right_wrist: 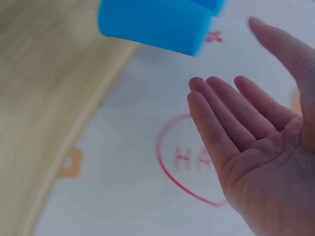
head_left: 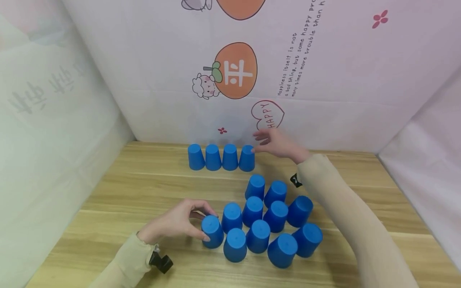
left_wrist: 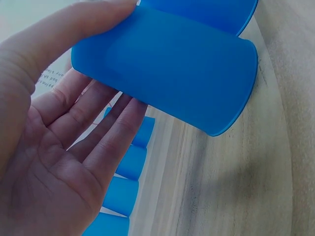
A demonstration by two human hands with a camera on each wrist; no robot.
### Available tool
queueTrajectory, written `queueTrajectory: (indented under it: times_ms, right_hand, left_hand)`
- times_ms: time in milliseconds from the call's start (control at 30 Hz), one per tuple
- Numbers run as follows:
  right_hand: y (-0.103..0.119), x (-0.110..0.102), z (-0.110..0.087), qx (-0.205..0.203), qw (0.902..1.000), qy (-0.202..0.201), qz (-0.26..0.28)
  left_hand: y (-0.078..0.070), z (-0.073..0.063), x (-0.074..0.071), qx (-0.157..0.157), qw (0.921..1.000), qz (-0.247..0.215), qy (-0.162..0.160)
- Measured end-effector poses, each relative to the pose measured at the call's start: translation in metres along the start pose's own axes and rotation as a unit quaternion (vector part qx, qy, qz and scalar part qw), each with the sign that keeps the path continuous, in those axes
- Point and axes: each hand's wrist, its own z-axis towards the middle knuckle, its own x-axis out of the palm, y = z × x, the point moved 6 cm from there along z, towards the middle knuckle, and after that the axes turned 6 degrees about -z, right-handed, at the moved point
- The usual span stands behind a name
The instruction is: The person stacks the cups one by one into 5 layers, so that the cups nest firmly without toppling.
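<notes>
Low in the head view, my left hand [head_left: 176,221] holds the leftmost blue cup [head_left: 212,233] of the near cluster, thumb on one side and fingers on the other. The left wrist view shows that cup [left_wrist: 167,69] upside down, its wider rim toward the wooden table. My right hand [head_left: 276,144] hovers at the far edge beside the last blue cup [head_left: 247,159] of a straight row. In the right wrist view its fingers [right_wrist: 236,108] are extended and apart from the cup [right_wrist: 152,24], with nothing held.
Several more upside-down blue cups [head_left: 258,237] stand close together at the centre right of the wooden table [head_left: 144,192]. The far row includes another cup [head_left: 196,157] at its left end. Behind it rises a printed white cloth [head_left: 162,80].
</notes>
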Motion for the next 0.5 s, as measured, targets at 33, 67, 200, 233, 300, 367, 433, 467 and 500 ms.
queueTrajectory:
  times_ms: [33,67,200,233,300,367,433,467,500]
  right_hand:
    - [0.002,-0.006,-0.005,-0.004,0.9999,-0.009,0.003]
    - [0.004,-0.011,-0.01,-0.009,0.9998,-0.018,0.005]
    - [0.007,-0.029,-0.032,-0.021,0.9988,-0.044,0.006]
    - [0.007,-0.032,-0.039,-0.023,0.9986,-0.047,0.008]
    - [0.003,-0.036,-0.05,-0.029,0.9983,-0.049,0.009]
    - [-0.002,-0.037,-0.061,-0.031,0.9985,-0.046,0.007]
    - [-0.01,-0.033,-0.071,-0.029,0.999,-0.033,0.004]
    - [-0.014,-0.031,-0.076,-0.028,0.9993,-0.026,0.004]
    - [-0.019,-0.027,-0.081,-0.026,0.9995,-0.018,0.002]
  left_hand:
    - [0.0,0.0,0.0,0.001,1.0,-0.001,-0.001]
    - [0.001,0.0,0.0,0.001,1.0,-0.002,-0.001]
    - [0.002,0.0,0.0,0.003,1.0,-0.003,-0.001]
    - [0.002,0.0,0.0,0.003,1.0,-0.003,0.0]
    - [0.002,0.001,-0.001,0.002,1.0,-0.003,0.002]
    - [0.002,0.001,-0.001,0.001,1.0,-0.003,0.003]
    - [0.002,0.001,-0.001,0.0,1.0,-0.003,0.004]
    - [0.002,0.001,-0.001,0.0,1.0,-0.004,0.004]
    - [0.002,0.001,-0.001,-0.001,1.0,-0.003,0.005]
